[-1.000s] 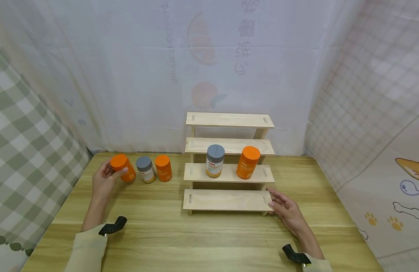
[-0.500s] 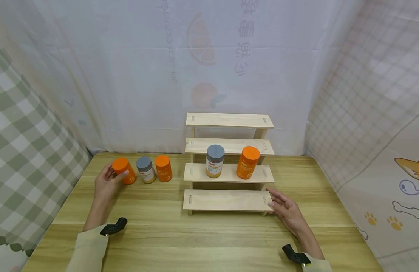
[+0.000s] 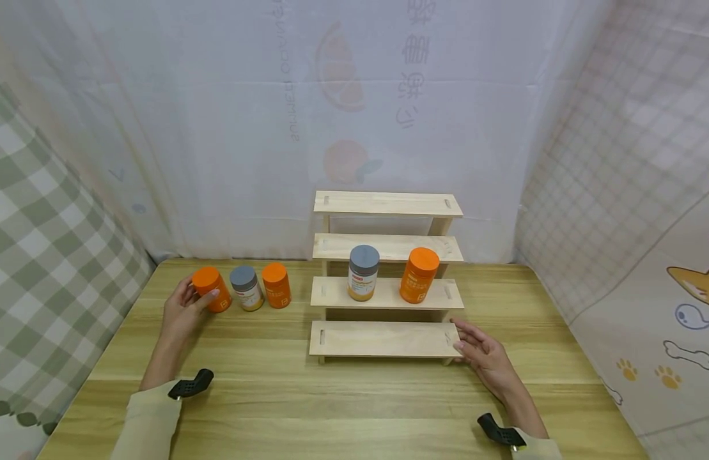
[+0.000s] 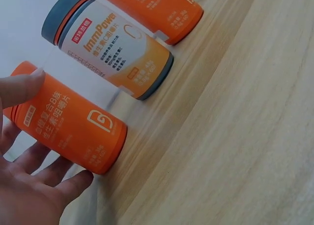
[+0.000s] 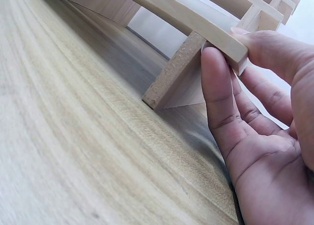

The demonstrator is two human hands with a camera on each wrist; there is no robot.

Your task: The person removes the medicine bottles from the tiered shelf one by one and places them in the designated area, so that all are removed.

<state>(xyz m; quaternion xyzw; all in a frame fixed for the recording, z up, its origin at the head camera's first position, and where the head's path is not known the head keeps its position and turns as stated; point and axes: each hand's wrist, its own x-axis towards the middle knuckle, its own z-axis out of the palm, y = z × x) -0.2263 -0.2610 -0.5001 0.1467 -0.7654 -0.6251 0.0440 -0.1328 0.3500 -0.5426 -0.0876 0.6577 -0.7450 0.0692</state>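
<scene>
At the left of the table, my left hand holds an orange supplement bottle with an orange lid. In the left wrist view the thumb lies on the front near the lid, and the other fingers go behind the bottle, whose base is on the tabletop. Right beside it stand a grey-lidded white-and-yellow bottle and another orange bottle. My right hand pinches the right end of the lowest board of a stepped wooden rack; the right wrist view shows thumb and fingers on that board end.
On the rack's second step from the bottom stand a grey-lidded bottle and an orange bottle. The wooden table meets a white printed curtain at the back. Checked cloth hangs at the left.
My left hand has brought the orange bottle slightly right and toward the front, nearer the grey-lidded bottle. My right hand and the rack have stayed in place.
</scene>
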